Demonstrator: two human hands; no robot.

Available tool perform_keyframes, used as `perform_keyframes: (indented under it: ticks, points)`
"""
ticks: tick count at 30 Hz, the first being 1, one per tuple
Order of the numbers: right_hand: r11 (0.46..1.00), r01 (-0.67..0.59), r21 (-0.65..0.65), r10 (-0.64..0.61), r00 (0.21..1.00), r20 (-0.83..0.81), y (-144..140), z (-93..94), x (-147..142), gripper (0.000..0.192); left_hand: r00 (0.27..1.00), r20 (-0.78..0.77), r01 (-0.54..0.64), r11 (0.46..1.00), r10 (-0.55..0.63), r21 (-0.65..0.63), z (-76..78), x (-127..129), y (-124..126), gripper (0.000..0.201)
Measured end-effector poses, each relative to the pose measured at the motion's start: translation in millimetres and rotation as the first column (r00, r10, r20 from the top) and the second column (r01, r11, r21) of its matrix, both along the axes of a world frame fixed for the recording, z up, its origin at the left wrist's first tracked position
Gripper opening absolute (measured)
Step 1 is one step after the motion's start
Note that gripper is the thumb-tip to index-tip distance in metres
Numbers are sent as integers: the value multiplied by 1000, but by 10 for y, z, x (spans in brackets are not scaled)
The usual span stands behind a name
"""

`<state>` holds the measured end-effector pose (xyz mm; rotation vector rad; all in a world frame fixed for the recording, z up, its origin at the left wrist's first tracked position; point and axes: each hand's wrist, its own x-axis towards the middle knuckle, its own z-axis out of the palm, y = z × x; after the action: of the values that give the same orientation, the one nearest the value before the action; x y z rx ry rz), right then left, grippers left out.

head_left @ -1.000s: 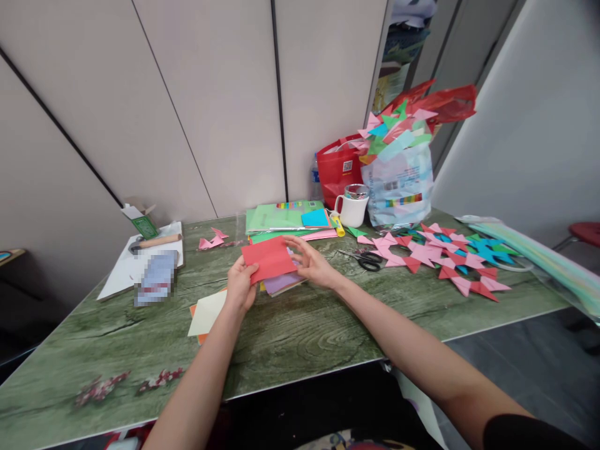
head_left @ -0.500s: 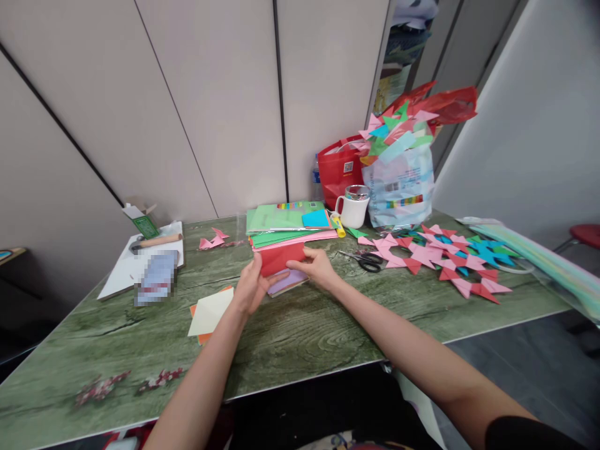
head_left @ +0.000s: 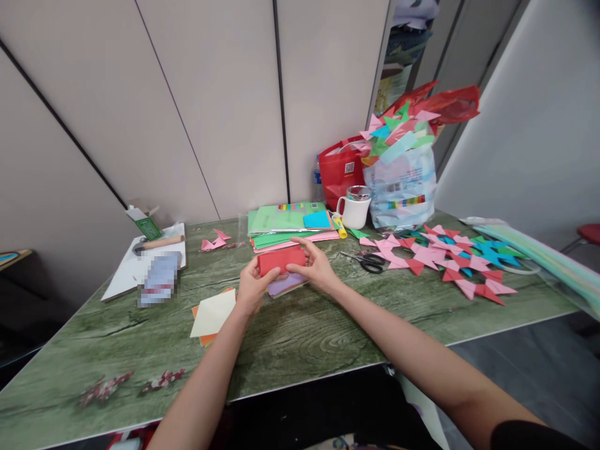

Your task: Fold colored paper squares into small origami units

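Note:
A red sheet of paper, folded into a narrow rectangle, is held up over the table between both hands. My left hand grips its left end, thumb across the front and fingers behind. At the right end, my right hand pinches it with the thumb in front, the index finger stretched along the top. Beneath the red paper lies a purple sheet, partly hidden. Left of my left hand rest a cream sheet and orange paper. Behind the hands is a stack of coloured paper.
Black scissors and joined pink, red and blue folded-paper pieces lie to the right. A white mug, a red bag and a full plastic bag stand behind. On the left, a hammer lies on a white board.
My left fingers have curled and the left thumb has moved onto the front of the red paper. My right index finger has stretched out along its top edge.

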<state>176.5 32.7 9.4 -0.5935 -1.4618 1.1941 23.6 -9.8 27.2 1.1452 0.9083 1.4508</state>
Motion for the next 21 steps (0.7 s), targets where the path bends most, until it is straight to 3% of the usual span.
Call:
perform_keyframes:
  ticks: [6, 15, 21]
  points:
    - [996, 72, 48, -74, 996, 46, -13, 0, -11, 36, 997, -48, -64, 998, 64, 1, -40, -24, 27, 44]
    - [988, 104, 113, -117, 987, 108, -37, 15, 4, 31, 989, -108, -103, 995, 103, 6, -77, -58, 52, 39]
    - [979, 114, 167, -140, 978, 155, -44, 14, 11, 29, 994, -62, -94, 996, 93, -6, -59, -51, 39, 34]
